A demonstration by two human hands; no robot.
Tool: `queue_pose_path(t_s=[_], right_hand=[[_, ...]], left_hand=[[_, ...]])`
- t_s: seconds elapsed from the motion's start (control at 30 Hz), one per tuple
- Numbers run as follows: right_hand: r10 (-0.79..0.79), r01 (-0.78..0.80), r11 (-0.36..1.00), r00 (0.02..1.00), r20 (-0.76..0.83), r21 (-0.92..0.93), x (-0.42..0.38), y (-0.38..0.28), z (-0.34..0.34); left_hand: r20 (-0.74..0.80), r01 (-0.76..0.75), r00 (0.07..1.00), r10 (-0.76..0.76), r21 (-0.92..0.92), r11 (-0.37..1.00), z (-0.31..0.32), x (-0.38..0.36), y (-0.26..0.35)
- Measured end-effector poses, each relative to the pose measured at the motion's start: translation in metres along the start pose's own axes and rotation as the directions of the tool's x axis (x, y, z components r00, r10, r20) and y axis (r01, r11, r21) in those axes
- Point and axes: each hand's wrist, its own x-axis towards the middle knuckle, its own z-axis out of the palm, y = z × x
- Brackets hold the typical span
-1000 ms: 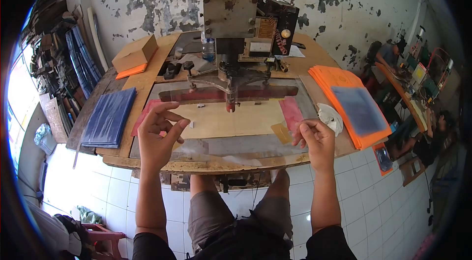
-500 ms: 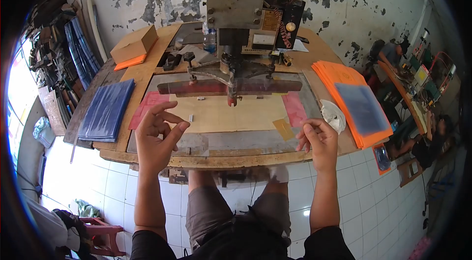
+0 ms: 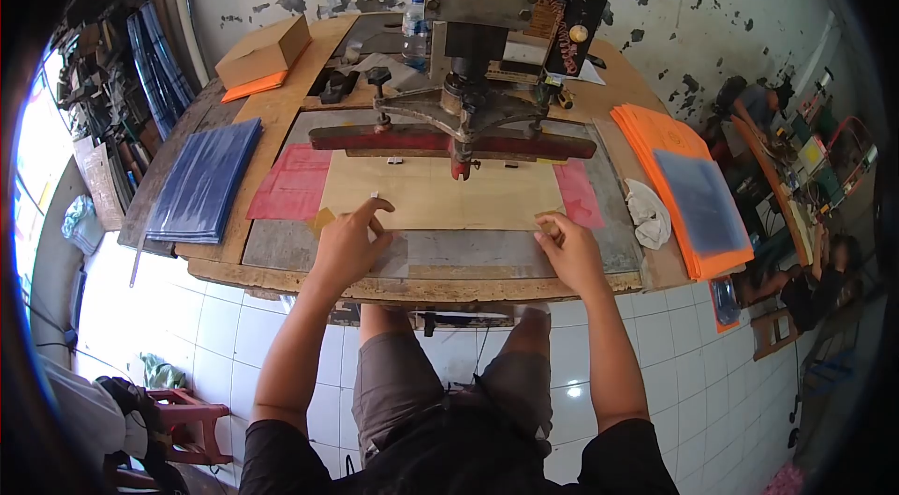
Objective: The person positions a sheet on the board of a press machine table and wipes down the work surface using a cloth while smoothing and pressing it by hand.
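A cream sheet point(image 3: 440, 195) lies flat on the grey metal bed, with a pink patch point(image 3: 292, 184) at its left end and another pink patch point(image 3: 579, 193) at its right. My left hand point(image 3: 351, 247) is at the sheet's front left corner, fingers bent and thumb apart from the index finger. Beside its knuckles a small brown tab point(image 3: 320, 221) shows. At the front right corner my right hand point(image 3: 571, 253) pinches, thumb and index finger closed at a small brown tab point(image 3: 545, 218) that they partly cover. Above the sheet hangs the press head's long reddish bar point(image 3: 421, 141).
Blue plastic covers point(image 3: 206, 181) are stacked on the left. Orange sheets point(image 3: 688, 205) and a crumpled white cloth point(image 3: 648, 214) lie on the right. A cardboard box point(image 3: 264, 53) and a bottle point(image 3: 415, 31) stand at the back. Other people point(image 3: 829, 261) sit at the far right.
Both hands have come down and inward to the sheet's front corners. The right fingers have closed at the brown tab. The view has shifted slightly.
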Motion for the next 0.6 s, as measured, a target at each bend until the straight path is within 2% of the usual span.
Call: queue_pose_path(t_s=[0.07,0.17,0.27,0.3,0.4,0.47,0.6], right_hand=[[-0.058,0.056,0.998,0.997,-0.054,-0.034,0.017,0.013,0.015],[-0.136,0.122,0.982,0.987,-0.09,-0.144,0.029,0.015,0.023],[-0.473,0.394,0.83,0.873,-0.123,-0.394,0.027,0.016,0.017],[-0.443,0.393,0.859,0.892,-0.093,-0.327,0.025,0.019,0.015],[-0.371,0.363,0.92,0.928,-0.032,-0.147,0.025,0.027,0.012],[-0.337,0.335,0.94,0.941,-0.03,-0.065,0.027,0.033,0.013],[-0.323,0.317,0.937,0.946,-0.016,-0.145,0.024,0.026,0.014]], left_hand=[[-0.042,-0.126,0.991,0.13,0.078,0.989,0.015,0.02,-0.025],[-0.106,-0.147,0.98,0.171,0.208,0.967,0.017,0.031,-0.021],[-0.091,-0.39,0.899,0.429,0.283,0.876,0.001,0.029,-0.02],[0.023,-0.377,0.925,0.379,0.169,0.91,-0.004,0.026,-0.023],[0.117,-0.437,0.898,0.423,0.138,0.889,-0.002,0.022,-0.038],[0.12,-0.383,0.922,0.369,0.126,0.915,0.003,0.02,-0.043],[0.108,-0.331,0.943,0.315,0.191,0.924,0.01,0.02,-0.04]])
